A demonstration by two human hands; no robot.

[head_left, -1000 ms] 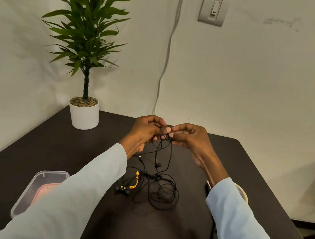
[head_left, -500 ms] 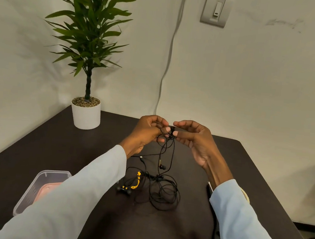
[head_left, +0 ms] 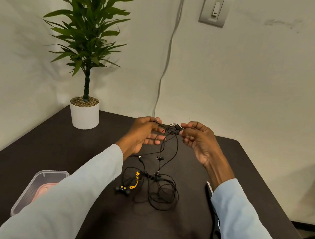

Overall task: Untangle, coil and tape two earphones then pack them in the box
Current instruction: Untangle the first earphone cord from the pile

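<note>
Fingers first: my left hand (head_left: 144,132) pinches a black earphone cable (head_left: 170,138) between thumb and forefinger, other fingers loosely extended below. My right hand (head_left: 197,137) pinches the same tangle at a small inline piece (head_left: 177,128), remaining fingers curled in. Both hands are raised above the dark table (head_left: 226,156), slightly apart, with the knot stretched between them. From the knot, strands hang down to the rest of the earphones (head_left: 155,188), a loose heap on the table below and nearer me than my fingertips; one set has yellow parts (head_left: 136,181). Clear plastic box (head_left: 38,185) sits well to the left under my left sleeve (head_left: 72,194). Potted plant (head_left: 86,85) stands at far left, beyond my left hand. Something partly hidden sits by my right sleeve (head_left: 239,219); can't tell what.
</note>
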